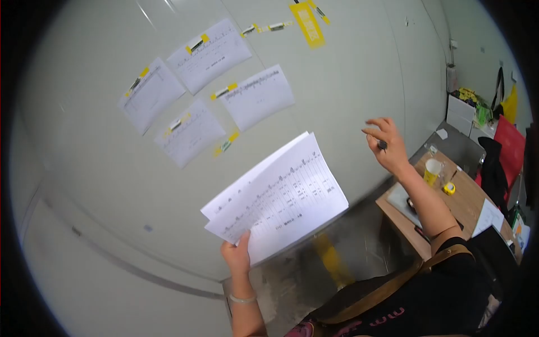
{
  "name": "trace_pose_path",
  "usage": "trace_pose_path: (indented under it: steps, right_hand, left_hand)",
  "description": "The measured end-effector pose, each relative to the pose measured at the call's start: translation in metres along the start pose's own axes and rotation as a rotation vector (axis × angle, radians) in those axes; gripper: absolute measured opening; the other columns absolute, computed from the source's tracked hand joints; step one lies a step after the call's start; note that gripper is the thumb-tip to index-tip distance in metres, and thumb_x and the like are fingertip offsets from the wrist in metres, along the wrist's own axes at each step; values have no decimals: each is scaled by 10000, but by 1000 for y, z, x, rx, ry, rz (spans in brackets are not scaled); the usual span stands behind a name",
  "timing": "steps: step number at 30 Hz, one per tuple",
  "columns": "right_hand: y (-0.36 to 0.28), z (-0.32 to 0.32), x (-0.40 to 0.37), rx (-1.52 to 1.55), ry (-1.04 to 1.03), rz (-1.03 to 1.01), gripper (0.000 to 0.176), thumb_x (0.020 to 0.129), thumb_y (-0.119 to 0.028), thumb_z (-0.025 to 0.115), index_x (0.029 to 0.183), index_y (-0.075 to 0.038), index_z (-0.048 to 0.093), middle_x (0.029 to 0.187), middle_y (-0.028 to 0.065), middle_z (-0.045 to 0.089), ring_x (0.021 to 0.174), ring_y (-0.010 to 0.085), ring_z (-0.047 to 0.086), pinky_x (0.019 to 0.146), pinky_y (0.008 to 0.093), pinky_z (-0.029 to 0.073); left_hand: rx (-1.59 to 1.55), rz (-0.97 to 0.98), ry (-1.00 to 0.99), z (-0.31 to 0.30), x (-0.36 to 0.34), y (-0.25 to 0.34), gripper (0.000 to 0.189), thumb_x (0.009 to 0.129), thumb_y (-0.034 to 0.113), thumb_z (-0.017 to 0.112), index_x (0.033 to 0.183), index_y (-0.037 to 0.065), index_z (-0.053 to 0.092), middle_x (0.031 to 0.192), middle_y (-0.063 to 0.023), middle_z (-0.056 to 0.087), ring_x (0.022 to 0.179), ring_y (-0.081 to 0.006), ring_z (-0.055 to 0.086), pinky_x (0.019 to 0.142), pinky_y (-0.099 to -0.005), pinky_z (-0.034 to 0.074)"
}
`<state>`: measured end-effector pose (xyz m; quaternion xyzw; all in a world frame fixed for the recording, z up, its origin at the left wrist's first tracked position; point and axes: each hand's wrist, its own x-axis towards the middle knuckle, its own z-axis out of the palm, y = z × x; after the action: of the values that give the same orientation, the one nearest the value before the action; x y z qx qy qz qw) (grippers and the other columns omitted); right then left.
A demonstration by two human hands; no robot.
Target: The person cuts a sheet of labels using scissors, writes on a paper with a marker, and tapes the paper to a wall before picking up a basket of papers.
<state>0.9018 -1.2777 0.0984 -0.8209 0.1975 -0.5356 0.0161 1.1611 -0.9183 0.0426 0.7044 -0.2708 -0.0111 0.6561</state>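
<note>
My left hand (236, 256) grips a small stack of printed paper sheets (292, 199) by its lower left corner, thumb on top. The sheets carry a table of rows and columns and are held tilted in front of the pale wall panel (348, 84). Raised to the right of the sheets, my right hand (388, 147) has its fingers curled, with index finger and thumb apart. A short black object (382, 145), like the end of a pen, shows against its palm; the rest of it is hidden.
Several printed sheets (210, 56) hang on the panel by clips and yellow tape, near a yellow label (309, 25). To the right, a wooden table (466, 194) holds a yellow cup (432, 171), a tape measure (449, 188) and papers (488, 218). A red chair (510, 149) stands behind.
</note>
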Motion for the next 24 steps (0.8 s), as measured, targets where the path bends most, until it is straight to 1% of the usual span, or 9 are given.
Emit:
trace_pose_path:
  steps: [5,6,7,11,14,17,19,21,24]
  right_hand:
    - [49,75,99,217,-60,-37,329,814,89,592,1111,-49,609,1108,110,631,949,281,633,824,352,508]
    - [48,47,100,280,-109,-32,353,811,105,590,1127,-52,601,1116,106,631,951,270,639,819,338,509]
    - [55,53,122,319,-167,-8,377,808,121,588,1142,-55,592,1124,102,632,953,258,645,814,324,510]
    - [104,137,243,167,-79,-204,346,839,25,641,1156,-86,559,1158,71,615,916,237,644,795,344,520]
    - [125,171,321,70,119,-349,282,851,-38,631,1114,-113,561,1123,20,602,877,286,624,768,384,507]
    - [162,211,384,80,61,-316,276,846,-109,656,1107,-144,572,1097,-6,587,871,285,625,751,383,502]
    - [177,231,405,53,56,-334,220,833,-149,669,1035,-144,581,1051,-4,579,861,276,625,725,382,498]
    - [168,230,402,36,12,-352,191,826,-146,672,993,-138,580,1045,-2,577,846,276,624,717,390,497]
    - [179,225,396,82,161,-498,153,823,-80,646,946,-110,560,984,16,577,808,296,612,671,392,489]
  left_hand:
    - [-17,83,-29,58,143,1,268,849,72,694,1062,-87,665,1033,-122,692,932,-162,621,851,-299,481]
    - [-28,120,-1,69,118,15,272,851,76,693,1066,-88,663,1031,-121,692,929,-162,620,853,-300,480]
    - [-51,163,-10,86,137,19,270,853,78,692,1063,-88,663,1024,-122,693,925,-162,620,852,-298,479]
    - [-38,235,-26,146,234,45,261,858,90,693,1051,-82,665,1009,-123,693,915,-152,617,845,-289,476]
    - [-29,315,-8,177,274,55,251,858,104,700,1040,-68,672,1007,-116,692,909,-140,612,833,-282,477]
    - [-20,402,-6,227,321,56,243,857,102,703,1048,-46,677,1009,-105,689,908,-138,611,829,-281,477]
    - [-10,464,4,254,346,53,235,857,92,701,1054,-34,678,1009,-100,688,912,-142,613,833,-280,475]
    - [3,493,12,247,336,55,223,857,77,696,1054,-27,680,1005,-96,686,919,-148,614,840,-278,473]
    - [-27,584,12,254,351,44,211,851,69,704,1032,-38,682,996,-87,686,915,-145,615,838,-275,475]
